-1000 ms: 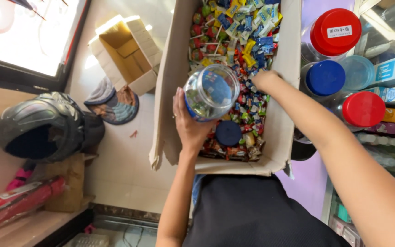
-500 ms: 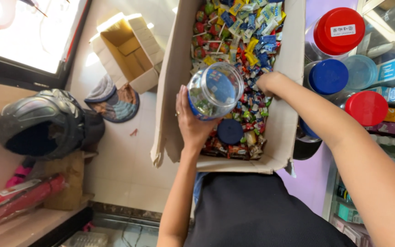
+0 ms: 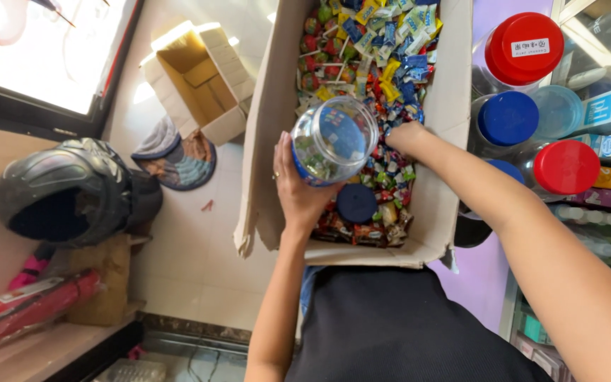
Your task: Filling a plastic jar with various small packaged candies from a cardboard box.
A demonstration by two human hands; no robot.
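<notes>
Shop floor, pale tiles [image 3: 199, 262] below me. Near: my left hand [image 3: 298, 191] wrapped round clear jar [image 3: 334, 139], held over cardboard box [image 3: 270, 141]. Blue lid [image 3: 356, 203] lying on sweets [image 3: 362, 42] just beside. Right hand [image 3: 404, 136] down among sweets, grip hidden, cannot tell. Farther right: red-lidded jars [image 3: 525, 46] on shelf.

Big cardboard box [image 3: 270, 141] centre, flaps open, packed with bright candy wrappers [image 3: 383, 64]. Empty small box [image 3: 203, 81] on floor, upper left. White rectangular label [image 3: 529, 47] on red lid [image 3: 525, 49], upper right. Blue-white packet [image 3: 606, 106] at far right shelf. Red plastic package [image 3: 26, 311] lower left.
</notes>
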